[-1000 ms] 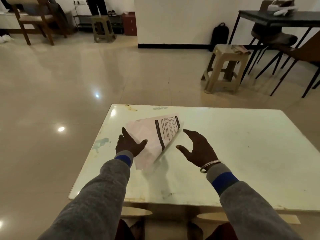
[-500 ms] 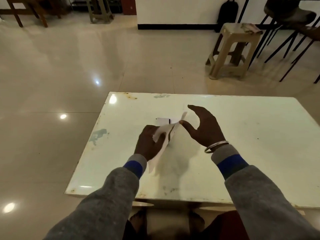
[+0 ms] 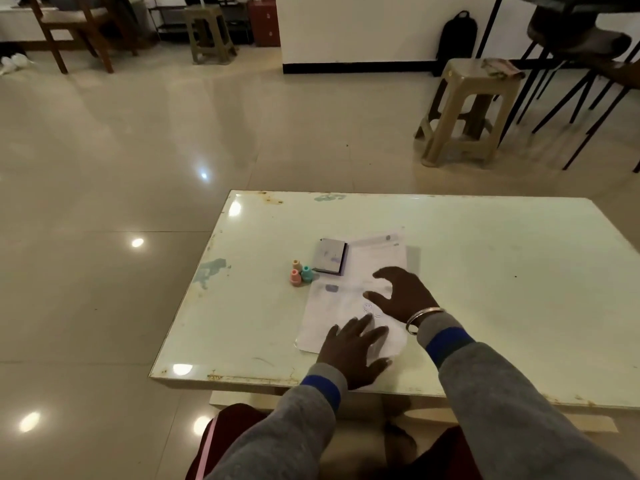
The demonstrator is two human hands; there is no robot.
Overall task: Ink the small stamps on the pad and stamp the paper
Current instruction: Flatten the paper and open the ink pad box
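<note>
A white sheet of paper [image 3: 346, 299] lies flat on the pale table [image 3: 485, 271], faint print and a blue stamp mark on it. My left hand [image 3: 353, 355] presses flat on the paper's near corner with fingers spread. My right hand [image 3: 401, 296] hovers over the sheet's right side, fingers spread and loosely bent, holding nothing. A grey ink pad [image 3: 330, 256] sits at the paper's far left edge. Three small stamps stand clustered left of the pad: a tan one [image 3: 296, 265], a pink one [image 3: 295, 277] and a teal one [image 3: 306, 274].
The table's near edge [image 3: 277, 379] is chipped and rusty. Beyond the table is glossy tiled floor. A plastic stool [image 3: 467, 112] and black chair legs stand at the far right. A wooden chair [image 3: 69, 29] and another stool [image 3: 209, 32] are at the far left.
The paper, held up and folded before, now lies spread flat on the table. The ink pad and stamps it hid are in sight. Both hands have come down onto or over the sheet.
</note>
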